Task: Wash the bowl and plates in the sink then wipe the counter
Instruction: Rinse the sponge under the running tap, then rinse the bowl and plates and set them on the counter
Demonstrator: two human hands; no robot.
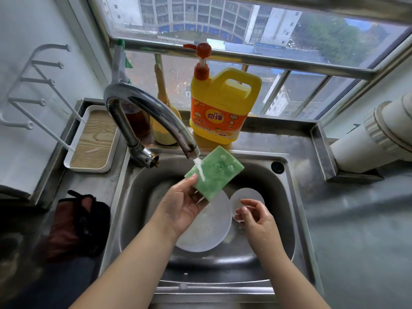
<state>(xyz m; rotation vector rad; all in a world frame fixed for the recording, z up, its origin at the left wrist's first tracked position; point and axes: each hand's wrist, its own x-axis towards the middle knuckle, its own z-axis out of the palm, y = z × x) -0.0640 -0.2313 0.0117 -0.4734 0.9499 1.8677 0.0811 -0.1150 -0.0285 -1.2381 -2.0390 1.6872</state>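
Observation:
My left hand (181, 208) grips a green sponge (215, 172) by its lower corner and holds it under the running faucet (147, 112), where water streams onto it. Below, in the steel sink (287, 210), lies a large white plate (209, 228) with a smaller white dish (246, 195) beside it on the right, both partly hidden by my hands. My right hand (256, 217) hovers over the smaller dish with wet fingers loosely curled and apart, holding nothing.
A yellow dish soap jug (223, 108) with a red pump stands behind the sink on the ledge. A white tray with a wooden bottom (93, 139) sits at the left, a dark red cloth (75, 226) on the left counter, a white pipe (379, 134) at right.

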